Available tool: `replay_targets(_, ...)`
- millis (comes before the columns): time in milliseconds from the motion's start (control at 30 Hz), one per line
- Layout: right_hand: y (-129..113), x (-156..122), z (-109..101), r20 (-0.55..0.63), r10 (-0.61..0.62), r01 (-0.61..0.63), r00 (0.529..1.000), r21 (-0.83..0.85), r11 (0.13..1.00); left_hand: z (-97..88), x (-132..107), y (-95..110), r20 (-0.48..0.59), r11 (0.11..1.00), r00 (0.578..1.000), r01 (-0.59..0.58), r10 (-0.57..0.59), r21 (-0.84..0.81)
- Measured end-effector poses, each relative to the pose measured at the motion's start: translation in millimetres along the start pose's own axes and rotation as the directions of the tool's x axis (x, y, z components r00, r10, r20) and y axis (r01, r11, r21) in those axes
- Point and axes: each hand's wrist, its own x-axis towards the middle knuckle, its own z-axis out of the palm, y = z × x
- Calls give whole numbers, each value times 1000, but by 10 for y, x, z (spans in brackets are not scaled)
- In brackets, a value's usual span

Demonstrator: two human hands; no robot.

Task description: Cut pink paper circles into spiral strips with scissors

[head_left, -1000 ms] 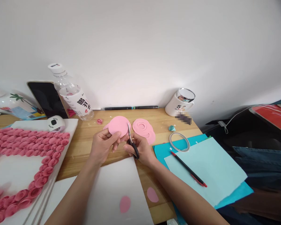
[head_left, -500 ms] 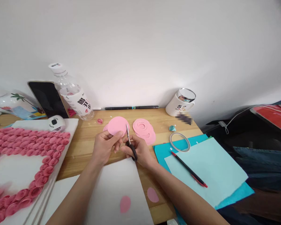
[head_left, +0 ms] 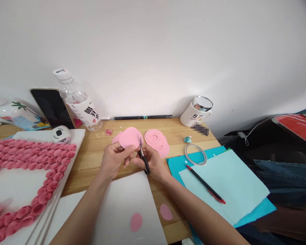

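Observation:
Between the thumb and fingers of my left hand is a pink paper circle, held up above the wooden table. My right hand is closed around the black handles of a pair of scissors. The scissors' blades point up and meet the right edge of the circle; how far they cut into it I cannot tell. Behind the left hand, part of another pink paper piece shows. Pink paper spirals lie just beyond my right hand.
A board with rolled pink paper flowers fills the left. A bottle, phone and mug stand near the wall. On the right are blue paper sheets, a tape roll and a pen. White paper lies in front.
The paper circle has shifted slightly to the right, and the scissors have tilted a little along its right edge. Everything else looks the same.

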Motion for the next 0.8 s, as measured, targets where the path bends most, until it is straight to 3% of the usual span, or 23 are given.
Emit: replay_targets(800, 25, -8, -3, -23, 100, -98, 995, 50, 994, -13, 15, 22, -27, 994, 999, -34, 32, -102)
